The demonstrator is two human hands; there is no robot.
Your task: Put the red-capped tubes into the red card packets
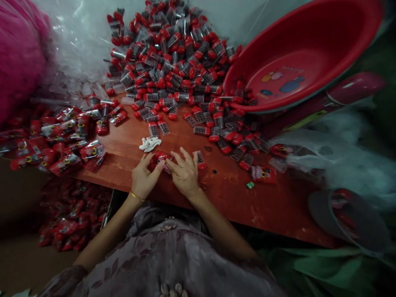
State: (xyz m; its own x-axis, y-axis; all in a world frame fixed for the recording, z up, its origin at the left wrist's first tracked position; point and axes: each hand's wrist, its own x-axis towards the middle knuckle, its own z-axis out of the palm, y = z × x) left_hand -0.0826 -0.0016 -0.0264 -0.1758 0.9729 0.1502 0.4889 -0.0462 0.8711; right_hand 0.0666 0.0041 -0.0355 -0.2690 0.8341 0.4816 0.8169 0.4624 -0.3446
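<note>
A small, glossy red packet (161, 156) with dark markings and a shiny clear part, partly hidden, is held between the left hand (143, 177) and right hand (185, 176) at the near part of the reddish-brown worktop (122, 154), though whether it touches is unclear.

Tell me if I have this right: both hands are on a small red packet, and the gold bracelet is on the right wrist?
Not quite: the head view shows the gold bracelet on the wrist of the left hand, not the right hand. Both hands are indeed on a small red packet.
</note>
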